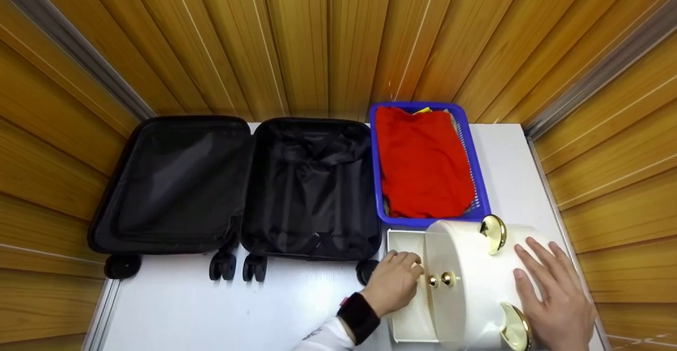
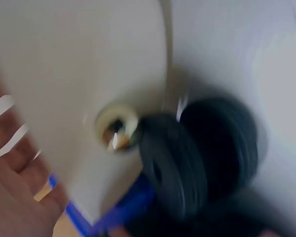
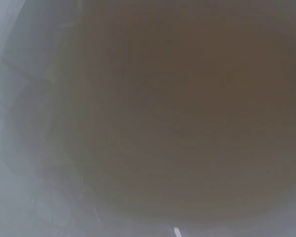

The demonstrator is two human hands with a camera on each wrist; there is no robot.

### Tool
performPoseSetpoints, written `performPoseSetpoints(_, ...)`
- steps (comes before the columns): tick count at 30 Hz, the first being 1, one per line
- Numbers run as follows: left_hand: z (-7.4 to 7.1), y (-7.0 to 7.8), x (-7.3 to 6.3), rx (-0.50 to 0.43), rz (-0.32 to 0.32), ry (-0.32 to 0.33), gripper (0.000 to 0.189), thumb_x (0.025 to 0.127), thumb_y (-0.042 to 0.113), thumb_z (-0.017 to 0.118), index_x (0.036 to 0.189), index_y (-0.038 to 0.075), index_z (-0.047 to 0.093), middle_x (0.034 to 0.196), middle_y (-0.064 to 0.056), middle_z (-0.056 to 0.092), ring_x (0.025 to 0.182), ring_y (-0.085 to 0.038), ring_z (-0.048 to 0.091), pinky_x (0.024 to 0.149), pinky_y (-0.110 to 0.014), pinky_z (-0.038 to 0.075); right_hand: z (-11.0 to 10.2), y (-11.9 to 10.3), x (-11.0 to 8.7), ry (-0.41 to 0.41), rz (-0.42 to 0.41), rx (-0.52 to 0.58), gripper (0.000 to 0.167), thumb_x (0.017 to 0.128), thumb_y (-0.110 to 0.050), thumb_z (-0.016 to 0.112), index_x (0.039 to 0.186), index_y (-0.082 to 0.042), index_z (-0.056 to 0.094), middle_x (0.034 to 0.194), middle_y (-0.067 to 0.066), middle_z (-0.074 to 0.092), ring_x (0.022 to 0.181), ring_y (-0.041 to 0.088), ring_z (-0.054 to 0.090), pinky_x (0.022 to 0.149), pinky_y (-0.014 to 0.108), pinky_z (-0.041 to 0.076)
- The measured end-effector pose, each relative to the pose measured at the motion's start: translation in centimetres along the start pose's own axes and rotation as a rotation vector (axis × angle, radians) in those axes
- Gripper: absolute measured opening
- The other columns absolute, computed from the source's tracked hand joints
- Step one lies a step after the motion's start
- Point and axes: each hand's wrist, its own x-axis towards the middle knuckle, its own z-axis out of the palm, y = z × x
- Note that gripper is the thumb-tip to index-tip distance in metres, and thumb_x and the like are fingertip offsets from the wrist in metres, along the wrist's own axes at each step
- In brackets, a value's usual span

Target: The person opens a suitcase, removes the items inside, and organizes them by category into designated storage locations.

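A white rounded case [image 1: 484,277] with gold fittings stands at the right front, its pale drawer [image 1: 410,330] pulled out to the left. Over the drawer, my left hand [image 1: 394,282] has its fingers bent down inside, near the gold knobs [image 1: 447,278]. In the left wrist view the fingers [image 2: 27,158] lie past a pale panel with one gold knob [image 2: 117,127]; whether they grip anything is hidden. My right hand [image 1: 560,298] rests with spread fingers on the case's white surface. The right wrist view is only a brownish blur.
An open black suitcase [image 1: 312,192] lies at the left and middle, its wheel [image 2: 172,168] close to the drawer. Behind the case is a blue basket [image 1: 478,197] with red cloth [image 1: 423,166] on top. Wood-look walls [image 1: 296,39] enclose the white surface [image 1: 238,314].
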Motion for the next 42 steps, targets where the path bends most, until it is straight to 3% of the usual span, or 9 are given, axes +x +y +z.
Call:
performPoseSetpoints(4,-1.2,-1.8,-2.2,-0.140,-0.044,0.135,0.022,0.085,0.023,0.077,0.106,0.019,0.071,0.119,0.002,0.064,0.108,-0.015,0.063,0.092,-0.029,0.049,0.1,0.0,0.0,0.002,-0.009,0.003,0.043,0.090,-0.016,0.074,0.133,-0.020,0.073,0.146,0.003,0.063,0.150,0.020,0.039,0.110,0.007,0.022)
performPoseSetpoints(8,-1.1,-3.0,-4.8,-0.244,-0.082,0.232,0.031,0.081,0.013,0.079,0.110,0.016,0.069,0.117,-0.001,0.062,0.102,-0.017,0.064,0.086,-0.029,0.052,0.2,0.1,0.0,0.006,-0.024,0.020,0.043,0.090,-0.016,0.073,0.132,-0.018,0.073,0.145,0.005,0.063,0.150,0.018,0.038,0.116,0.012,0.022)
performPoseSetpoints(12,0.0,-3.1,-6.8,-0.256,-0.118,0.250,0.039,0.076,0.010,0.083,0.112,0.017,0.068,0.115,0.001,0.061,0.095,-0.015,0.063,0.080,-0.028,0.051,0.1,0.1,-0.1,0.004,-0.005,0.017,0.043,0.090,-0.016,0.074,0.132,-0.020,0.073,0.146,0.003,0.063,0.150,0.016,0.038,0.114,0.011,0.022)
performPoseSetpoints(15,1.0,-2.8,-7.4,-0.244,-0.164,0.237,0.040,0.074,0.011,0.084,0.110,0.018,0.068,0.115,0.002,0.062,0.095,-0.015,0.062,0.077,-0.028,0.048,0.1,0.1,-0.1,0.003,0.001,0.009,0.043,0.090,-0.016,0.074,0.133,-0.020,0.073,0.146,0.002,0.063,0.150,0.016,0.038,0.112,0.009,0.022)
performPoseSetpoints(20,2.2,-2.2,-7.4,-0.213,-0.212,0.242,0.030,0.076,0.018,0.086,0.101,0.020,0.069,0.106,0.005,0.063,0.092,-0.015,0.061,0.073,-0.028,0.047,0.2,0.1,-0.1,0.013,-0.031,0.027,0.042,0.090,-0.015,0.073,0.132,-0.018,0.073,0.145,0.005,0.063,0.149,0.020,0.039,0.115,0.012,0.023)
performPoseSetpoints(26,2.5,-1.9,-6.6,-0.172,-0.248,0.261,0.026,0.077,0.019,0.086,0.093,0.019,0.066,0.098,0.005,0.064,0.084,-0.015,0.059,0.069,-0.028,0.044,0.1,0.2,0.0,0.007,-0.025,0.024,0.042,0.090,-0.015,0.073,0.132,-0.018,0.073,0.145,0.006,0.063,0.149,0.022,0.040,0.116,0.013,0.022)
performPoseSetpoints(42,3.0,-0.4,-4.3,-0.138,-0.232,0.261,0.024,0.073,0.022,0.086,0.087,0.021,0.066,0.087,0.006,0.063,0.080,-0.014,0.060,0.070,-0.028,0.043,-0.1,0.0,0.0,-0.014,0.022,-0.008,0.043,0.091,-0.017,0.073,0.134,-0.022,0.072,0.147,-0.001,0.061,0.150,0.016,0.038,0.108,0.006,0.022)
